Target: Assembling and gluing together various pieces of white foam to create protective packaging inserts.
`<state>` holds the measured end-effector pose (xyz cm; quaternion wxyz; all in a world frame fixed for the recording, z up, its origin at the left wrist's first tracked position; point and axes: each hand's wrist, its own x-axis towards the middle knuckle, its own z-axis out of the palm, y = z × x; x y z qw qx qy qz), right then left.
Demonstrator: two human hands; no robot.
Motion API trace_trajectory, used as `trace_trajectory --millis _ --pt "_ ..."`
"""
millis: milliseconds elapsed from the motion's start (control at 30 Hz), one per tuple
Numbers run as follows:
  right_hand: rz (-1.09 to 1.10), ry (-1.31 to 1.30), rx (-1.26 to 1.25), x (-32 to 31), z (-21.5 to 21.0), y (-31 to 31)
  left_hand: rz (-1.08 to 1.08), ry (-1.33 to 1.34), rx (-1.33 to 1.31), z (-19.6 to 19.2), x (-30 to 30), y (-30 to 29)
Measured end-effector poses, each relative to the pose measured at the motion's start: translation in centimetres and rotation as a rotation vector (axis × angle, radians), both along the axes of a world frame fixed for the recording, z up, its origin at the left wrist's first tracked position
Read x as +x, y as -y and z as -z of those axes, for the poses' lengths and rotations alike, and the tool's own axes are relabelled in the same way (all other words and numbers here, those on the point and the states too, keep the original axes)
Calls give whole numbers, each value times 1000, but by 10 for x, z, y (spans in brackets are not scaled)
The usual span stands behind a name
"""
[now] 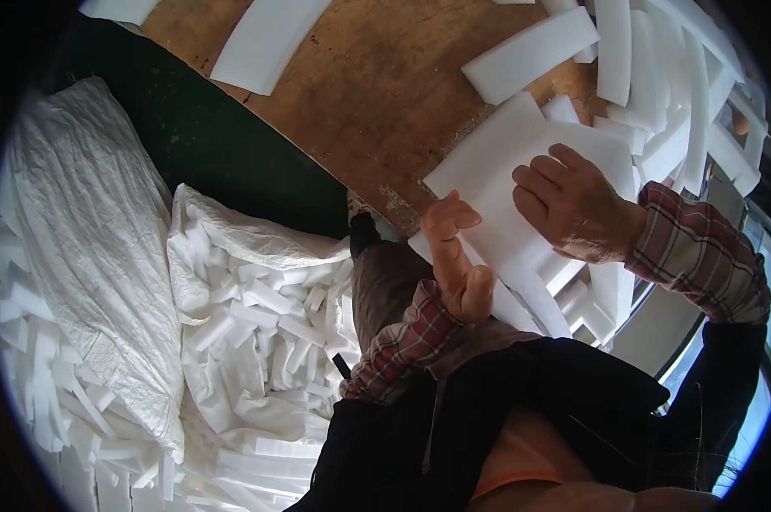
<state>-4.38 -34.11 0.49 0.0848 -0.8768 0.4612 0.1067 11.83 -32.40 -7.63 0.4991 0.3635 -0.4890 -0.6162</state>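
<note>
A broad white foam sheet (522,162) lies on the near right part of the wooden table, with smaller white pieces around and under it. Over this sheet is my right hand (578,205), back upward and fingers curled in; whatever lies beneath the fingers is hidden. My left hand (458,260) is beside the sheet's near left edge, fingers bent but apart from the thumb, with nothing visible in it. Whether either hand touches the foam I cannot tell.
White foam strips (659,77) are heaped at the far right, and a white block (531,55) lies on the wooden table (360,94). Another strip (266,43) overhangs the table's left edge. On the left, a white woven sack (104,247) lies beside an opened sack (257,239) full of foam pieces.
</note>
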Motion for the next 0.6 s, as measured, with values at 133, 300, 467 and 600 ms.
trace_trajectory --millis 133,300,467,600 --pt "-105 41 102 7 3 2 -26 -127 80 16 4 -4" --pt "-173 55 172 2 10 5 24 -3 -19 21 -6 -6" --pt "-136 97 174 4 18 3 -9 4 -43 24 -9 -5" --pt "-101 94 272 4 20 -2 50 56 -50 20 -7 -1"
